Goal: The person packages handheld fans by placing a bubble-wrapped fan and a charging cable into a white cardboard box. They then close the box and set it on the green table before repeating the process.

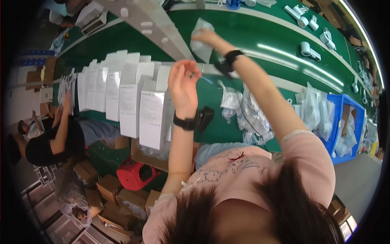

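Head view: right hand (pixel 205 37) pinches a clear bag (pixel 200 40), left hand (pixel 183 83) half-curled — white cartons (pixel 130 95) alongside.

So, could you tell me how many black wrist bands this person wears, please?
2. One black band circles the left wrist; the other band circles the right wrist, beside the right hand holding a clear bag.

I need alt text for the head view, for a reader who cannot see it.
Over a green belt, the right hand holds a clear bag while the left hand pinches a small blue part. White boxes stand at left; more bags lie below.
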The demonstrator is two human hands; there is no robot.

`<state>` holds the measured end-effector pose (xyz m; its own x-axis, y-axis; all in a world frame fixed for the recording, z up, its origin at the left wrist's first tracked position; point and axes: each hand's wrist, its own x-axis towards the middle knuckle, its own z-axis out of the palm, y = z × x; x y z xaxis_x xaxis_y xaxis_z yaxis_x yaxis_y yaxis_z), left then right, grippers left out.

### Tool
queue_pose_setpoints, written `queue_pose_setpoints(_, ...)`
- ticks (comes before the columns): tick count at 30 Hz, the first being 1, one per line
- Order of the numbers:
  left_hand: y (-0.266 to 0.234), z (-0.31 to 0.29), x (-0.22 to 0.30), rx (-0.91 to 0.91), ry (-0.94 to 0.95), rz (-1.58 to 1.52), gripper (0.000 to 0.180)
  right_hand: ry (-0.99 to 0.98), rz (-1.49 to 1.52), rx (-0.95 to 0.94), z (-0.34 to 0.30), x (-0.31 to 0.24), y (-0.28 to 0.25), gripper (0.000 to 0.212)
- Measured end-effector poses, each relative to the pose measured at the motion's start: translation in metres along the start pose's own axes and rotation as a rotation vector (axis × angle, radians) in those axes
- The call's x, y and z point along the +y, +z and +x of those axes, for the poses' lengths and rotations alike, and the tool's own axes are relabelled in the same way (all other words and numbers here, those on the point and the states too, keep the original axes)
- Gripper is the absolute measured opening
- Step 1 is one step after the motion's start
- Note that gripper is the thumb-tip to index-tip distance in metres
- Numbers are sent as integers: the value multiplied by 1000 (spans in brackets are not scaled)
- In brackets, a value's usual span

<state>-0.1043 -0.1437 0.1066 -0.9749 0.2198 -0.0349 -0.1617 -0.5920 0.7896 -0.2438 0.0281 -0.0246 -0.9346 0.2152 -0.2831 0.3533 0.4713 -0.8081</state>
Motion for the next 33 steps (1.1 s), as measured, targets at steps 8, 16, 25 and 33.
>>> queue_pose_setpoints(8, -1, 12, -6, -45, -109, -187, 17, 50, -353, 140, -266, 75, -153, 52)
queue_pose_setpoints(16, 39, 1, -18, -130, -74, -84, 14, -204, -377, 341, -315, 65, -104, 63)
queue_pose_setpoints(25, 75, -12, 5, -121, 214, -90, 9, -249, 574, -571, -281, -64, -35, 67)
queue_pose_setpoints(33, 105, -27, 9, -529, 1152, 826, 4, -338, 388, -873, -284, -69, -41, 56)
